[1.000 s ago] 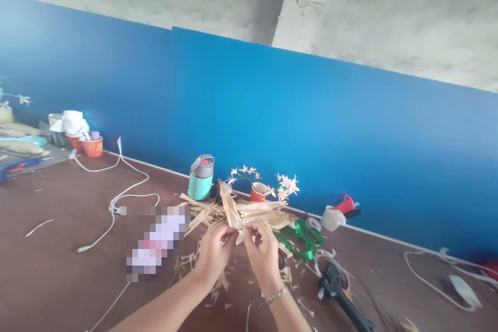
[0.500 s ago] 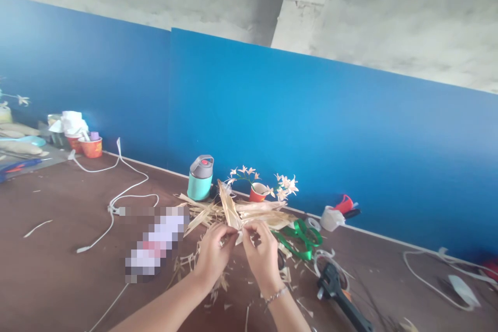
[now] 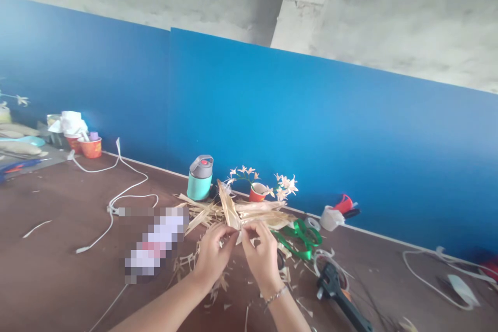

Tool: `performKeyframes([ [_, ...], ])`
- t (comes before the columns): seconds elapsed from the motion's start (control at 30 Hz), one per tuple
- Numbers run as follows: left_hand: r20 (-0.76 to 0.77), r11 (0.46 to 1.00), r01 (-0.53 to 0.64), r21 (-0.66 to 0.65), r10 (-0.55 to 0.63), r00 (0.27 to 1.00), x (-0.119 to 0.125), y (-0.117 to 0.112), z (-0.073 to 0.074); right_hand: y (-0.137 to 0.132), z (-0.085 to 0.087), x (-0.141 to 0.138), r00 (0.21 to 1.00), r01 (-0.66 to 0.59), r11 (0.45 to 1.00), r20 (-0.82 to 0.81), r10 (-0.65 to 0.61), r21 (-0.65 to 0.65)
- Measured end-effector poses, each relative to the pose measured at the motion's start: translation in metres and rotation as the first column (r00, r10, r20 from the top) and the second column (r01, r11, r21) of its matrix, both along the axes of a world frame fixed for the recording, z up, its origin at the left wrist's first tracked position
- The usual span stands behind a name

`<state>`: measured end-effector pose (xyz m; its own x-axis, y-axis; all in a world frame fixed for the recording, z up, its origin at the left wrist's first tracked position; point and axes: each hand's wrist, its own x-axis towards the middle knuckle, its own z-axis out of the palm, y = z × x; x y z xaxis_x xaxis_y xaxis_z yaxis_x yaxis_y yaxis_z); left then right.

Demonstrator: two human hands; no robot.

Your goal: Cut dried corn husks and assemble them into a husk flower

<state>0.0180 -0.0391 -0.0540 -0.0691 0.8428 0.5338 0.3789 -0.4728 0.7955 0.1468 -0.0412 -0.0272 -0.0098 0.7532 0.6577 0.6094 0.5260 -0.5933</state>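
Left hand (image 3: 215,248) and right hand (image 3: 261,250) pinch what looks like pale husk (image 3: 239,240), likely light, tearable, best held by its edges.

Pale bit (image 3: 238,240) between fingertips (image 3: 234,230) — too small to tell

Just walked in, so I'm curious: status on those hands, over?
Left hand, right hand: pinching a small pale piece. Dried husks just beyond. Green ribbon close on the right.

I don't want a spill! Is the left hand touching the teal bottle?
Apart. The head view shows the teal bottle standing beyond the left hand, with pale dry strips visible on the table between them.
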Motion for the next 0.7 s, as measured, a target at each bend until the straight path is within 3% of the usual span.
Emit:
performKeyframes([
  [0.47,-0.045,0.985,-0.028,0.172,0.036,0.998,0.000,0.002,0.001,-0.003,0.004,-0.002,0.998,-0.047,0.999,0.039,0.048,-0.021],
  [0.7,-0.007,0.961,-0.089,0.263,0.094,0.996,-0.005,-0.001,0.010,-0.015,0.019,-0.004,0.993,-0.115,0.993,-0.028,0.115,0.011],
])
